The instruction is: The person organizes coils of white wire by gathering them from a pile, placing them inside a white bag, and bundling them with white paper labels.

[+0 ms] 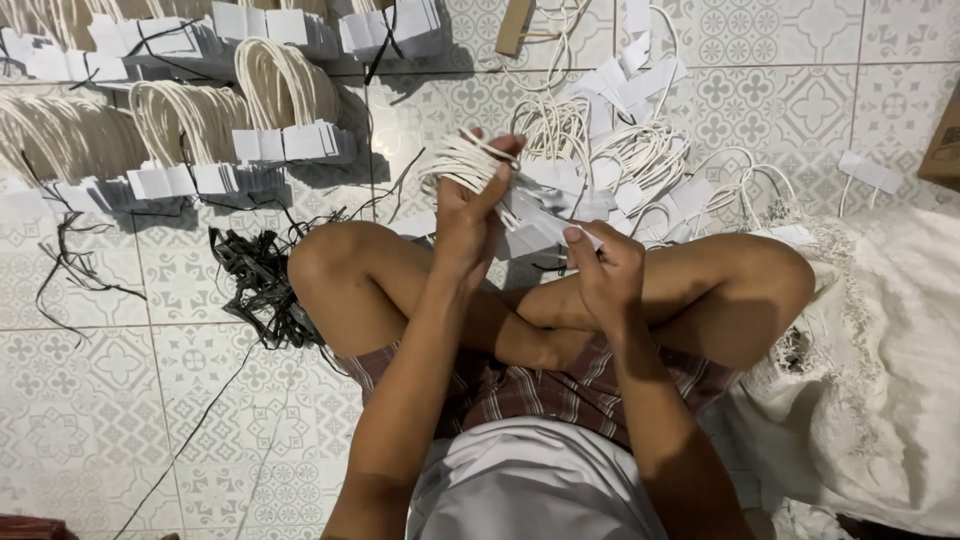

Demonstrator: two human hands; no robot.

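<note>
left hand grips cord handles bundle, loops pointing up-left; right hand pinches its white tabs

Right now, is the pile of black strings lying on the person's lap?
No, the pile of black strings lies on the tiled floor beside the person's knee, not on the lap.

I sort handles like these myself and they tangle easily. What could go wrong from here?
1. The left hand grips a thick bunch of cord loops; some may slip out and snag.
2. The right hand pinches white tabs at the edge, so they might bend or tear.
3. The loose pile lies just beyond and could mix with the held bunch.
</note>
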